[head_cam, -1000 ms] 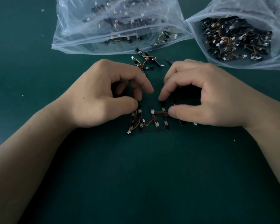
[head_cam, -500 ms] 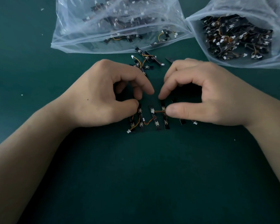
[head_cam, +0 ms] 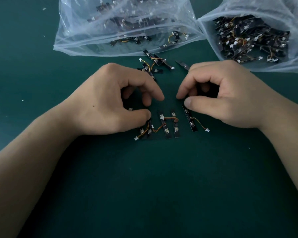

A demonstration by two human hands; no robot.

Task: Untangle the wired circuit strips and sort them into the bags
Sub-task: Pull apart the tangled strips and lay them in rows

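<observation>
Progress: I judged it midway | left hand [head_cam: 101,103] curled, thumb on leftmost strip [head_cam: 149,125], grip unclear | right hand [head_cam: 222,97] pinched end strip [head_cam: 190,120] at row's [head_cam: 167,127] 3 o'clock | tangled cluster [head_cam: 153,64] waited at 12 | left bag [head_cam: 127,23] at 11 and right bag [head_cam: 256,40] at 1 held many strips.

Two bags are lying at the far side of the table [head_cam: 162,186], the left bag [head_cam: 127,26] beside the right bag [head_cam: 265,40], each holding strips. A loose tangle [head_cam: 153,64] is lying just before the left bag. Nearer, a row of wired strips [head_cam: 167,126] is lying between the left hand [head_cam: 110,103] and the right hand [head_cam: 222,98], whose thumbs are touching its outermost strips.
</observation>
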